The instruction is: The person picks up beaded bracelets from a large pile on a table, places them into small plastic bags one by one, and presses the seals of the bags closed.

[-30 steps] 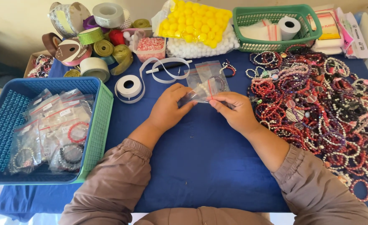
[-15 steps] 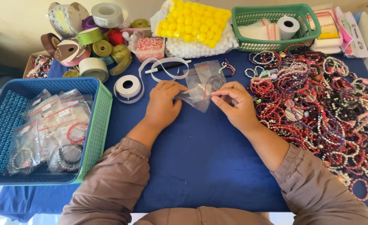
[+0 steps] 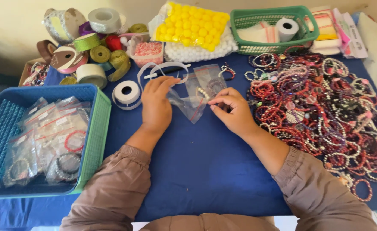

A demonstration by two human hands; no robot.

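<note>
My left hand (image 3: 156, 105) pinches the upper corner of a small clear zip bag (image 3: 188, 105) with a red seal strip, lifted just off the blue table cloth (image 3: 197, 162). My right hand (image 3: 232, 112) is beside it on the right, its fingertips holding a pale beaded bracelet (image 3: 203, 93) at the bag's mouth. More clear zip bags (image 3: 207, 78) lie flat just behind both hands. Brown sleeves cover both forearms.
A large heap of bead bracelets (image 3: 321, 107) fills the right side. A blue and green basket (image 3: 95, 128) of bagged bracelets stands at the left. Ribbon rolls (image 3: 90, 42), a white tape roll (image 3: 125, 91), yellow and white balls (image 3: 195, 28) and a green basket (image 3: 257, 47) line the back.
My left hand has shifted left and up along the bag, spreading it open. My right hand moved down a little and now holds a pale bracelet at the bag's mouth.
</note>
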